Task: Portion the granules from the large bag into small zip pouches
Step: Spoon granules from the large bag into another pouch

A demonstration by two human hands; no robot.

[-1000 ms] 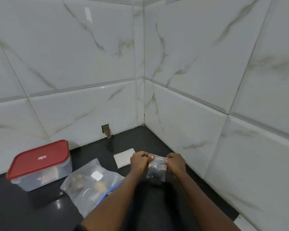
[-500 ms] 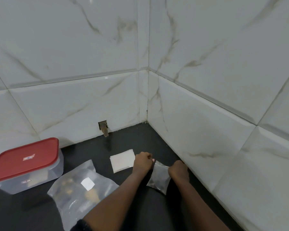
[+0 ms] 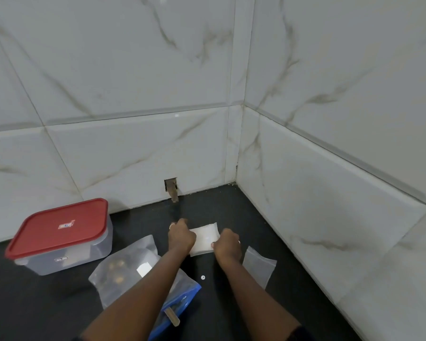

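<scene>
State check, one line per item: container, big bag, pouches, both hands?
Red-lidded container: lid on, standing on the counter.
Large bag: lying flat, partly under the left forearm.
White pouch stack: flat, touched by both hands.
Small pouch: lying flat, apart from the hands.
Left hand: on the stack.
Right hand: on the stack.

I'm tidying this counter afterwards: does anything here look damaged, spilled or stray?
Yes. The wall tile has a small broken notch at its base, with a brown piece sticking out. A tiny white round bit lies loose on the black counter between the forearms. No granules look spilled.
</scene>
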